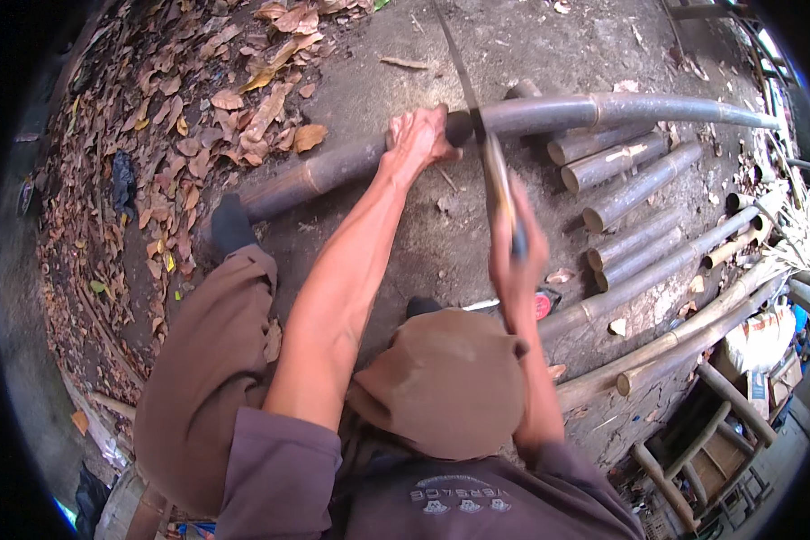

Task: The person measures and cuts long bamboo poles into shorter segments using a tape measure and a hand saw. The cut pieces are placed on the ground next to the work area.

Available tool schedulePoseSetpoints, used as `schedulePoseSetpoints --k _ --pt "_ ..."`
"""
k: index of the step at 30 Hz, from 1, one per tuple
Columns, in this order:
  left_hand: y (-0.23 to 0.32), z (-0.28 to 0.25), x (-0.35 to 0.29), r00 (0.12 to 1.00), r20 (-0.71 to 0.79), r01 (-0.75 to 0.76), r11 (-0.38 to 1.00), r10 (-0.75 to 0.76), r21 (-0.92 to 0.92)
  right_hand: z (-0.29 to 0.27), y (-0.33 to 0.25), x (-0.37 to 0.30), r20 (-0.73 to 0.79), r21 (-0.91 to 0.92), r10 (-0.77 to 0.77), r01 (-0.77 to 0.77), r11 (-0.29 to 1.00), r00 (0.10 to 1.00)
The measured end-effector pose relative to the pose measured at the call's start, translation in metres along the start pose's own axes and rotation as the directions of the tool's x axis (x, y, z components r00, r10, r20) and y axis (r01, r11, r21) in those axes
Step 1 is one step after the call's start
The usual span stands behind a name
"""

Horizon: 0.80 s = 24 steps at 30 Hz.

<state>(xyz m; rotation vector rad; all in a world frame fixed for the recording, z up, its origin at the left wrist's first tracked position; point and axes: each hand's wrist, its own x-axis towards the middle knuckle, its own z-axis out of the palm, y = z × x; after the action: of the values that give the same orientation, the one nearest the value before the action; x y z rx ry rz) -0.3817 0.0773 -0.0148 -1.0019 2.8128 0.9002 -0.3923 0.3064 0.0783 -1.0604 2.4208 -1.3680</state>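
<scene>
A long dark bamboo pole lies across the ground in front of me. My left hand is closed over the pole, just left of where a saw crosses it. My right hand, blurred by motion, grips the saw's handle. The narrow blade reaches away from me past the pole. At the pole's left end my dark-covered foot rests against it. Beside my right wrist is a small round red-and-black thing, partly hidden by the arm.
Several cut bamboo pieces lie on the right, beyond longer poles. Dry leaves cover the ground at left. A bamboo frame stands at lower right, near a white sack. My bent knee is close below the hands.
</scene>
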Motion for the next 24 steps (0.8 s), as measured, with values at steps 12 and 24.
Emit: schedulePoseSetpoints --k 12,24 --pt "-0.021 -0.015 -0.014 0.990 0.120 0.073 0.997 -0.077 0.040 -0.062 -0.019 -0.097 0.213 0.021 0.409 -0.422 0.906 0.887" --pt "-0.033 -0.002 -0.008 0.999 0.054 -0.002 1.000 0.001 0.027 -0.098 -0.040 -0.137 0.226 -0.011 0.254 -0.258 0.966 0.940"
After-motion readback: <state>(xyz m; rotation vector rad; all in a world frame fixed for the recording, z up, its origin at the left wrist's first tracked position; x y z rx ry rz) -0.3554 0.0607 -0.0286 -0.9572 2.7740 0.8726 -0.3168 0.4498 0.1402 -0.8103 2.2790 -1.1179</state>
